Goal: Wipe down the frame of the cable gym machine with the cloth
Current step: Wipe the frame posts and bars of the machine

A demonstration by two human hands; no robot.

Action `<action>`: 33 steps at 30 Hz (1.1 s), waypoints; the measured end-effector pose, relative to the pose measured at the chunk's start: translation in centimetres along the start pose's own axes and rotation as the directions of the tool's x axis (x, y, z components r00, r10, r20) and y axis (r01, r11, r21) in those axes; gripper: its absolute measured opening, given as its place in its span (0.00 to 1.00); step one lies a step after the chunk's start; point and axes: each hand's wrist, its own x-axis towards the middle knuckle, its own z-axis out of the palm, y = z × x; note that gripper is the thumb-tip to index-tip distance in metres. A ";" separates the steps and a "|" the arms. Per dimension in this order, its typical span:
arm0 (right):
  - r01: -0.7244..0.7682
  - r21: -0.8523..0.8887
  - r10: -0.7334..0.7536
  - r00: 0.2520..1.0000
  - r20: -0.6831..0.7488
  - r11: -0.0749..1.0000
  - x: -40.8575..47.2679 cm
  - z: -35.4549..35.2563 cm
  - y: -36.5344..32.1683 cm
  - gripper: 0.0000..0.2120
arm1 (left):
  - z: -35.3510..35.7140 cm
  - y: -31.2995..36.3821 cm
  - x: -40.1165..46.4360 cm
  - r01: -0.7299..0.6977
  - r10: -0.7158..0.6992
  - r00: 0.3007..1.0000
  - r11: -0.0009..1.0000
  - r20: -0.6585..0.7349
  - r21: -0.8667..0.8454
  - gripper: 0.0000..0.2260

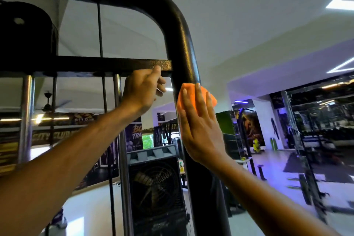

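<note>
Both forearms are filling the lower frame, reaching up. My right hand (197,126) is lying flat, fingers straight and together, pressing an orange cloth (193,95) against the black upright of the frame (183,44). Cloth is looking soft and bunched, showing above and beside my fingers. My left hand (143,90) is curling at the crossbar (95,65) where it is meeting the upright; the thumb is touching the bar's face, but I cannot tell whether the fingers are gripping it. Hands are sitting near each other, apart.

Frame paint is showing a pebbled, hammered texture; the tube is bending in a rounded arch overhead. Chrome rods (26,120) are hanging below the crossbar.

Readable writing: banners (84,119) are reading "CITY CLUB"; a purple poster (134,136) is showing partial letters "BO" and "TRA".

A boxy black fan (157,188) with round grille is standing behind the frame.
</note>
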 end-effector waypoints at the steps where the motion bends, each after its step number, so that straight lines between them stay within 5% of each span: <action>1: -0.051 0.028 0.050 0.998 0.034 0.998 -1.1 0.1 0.1 0.33 | 0.1 -0.2 -0.1 0.070 -0.070 0.997 0.998 0.043 0.004 0.19; 5: -0.198 0.150 0.194 0.980 0.045 0.969 2.0 -0.3 0.3 0.31 | 0.9 -0.1 -0.1 0.299 -0.277 0.922 0.953 0.270 -0.042 0.19; 9: -0.194 0.171 0.194 0.981 0.015 0.966 5.8 -0.4 0.5 0.31 | 1.8 0.5 0.5 0.390 -0.309 0.878 0.904 0.366 -0.174 0.22; 16: -0.094 -0.009 0.095 0.988 0.125 0.995 -5.3 -0.3 -0.3 0.36 | 2.0 -0.1 0.4 0.445 -0.320 0.866 0.844 0.384 -0.299 0.25; 22: -0.182 0.072 0.177 0.981 0.078 0.981 4.7 -0.2 0.5 0.30 | 1.5 0.6 0.7 0.439 -0.332 0.862 0.866 0.383 -0.238 0.30; 26: -0.159 0.011 0.158 0.987 0.040 0.987 0.2 0.1 -0.4 0.32 | 1.9 0.6 -0.3 0.419 -0.318 0.868 0.882 0.382 -0.217 0.27; 30: -0.186 0.089 0.176 0.978 0.109 0.979 -9.6 -0.5 -1.0 0.32 | 2.8 0.7 -2.5 0.434 -0.308 0.859 0.863 0.409 -0.260 0.13; 33: -0.258 0.124 0.242 0.961 0.134 0.958 -7.5 -1.1 -0.9 0.29 | 3.2 0.6 -3.8 0.443 -0.316 0.860 0.852 0.400 -0.279 0.12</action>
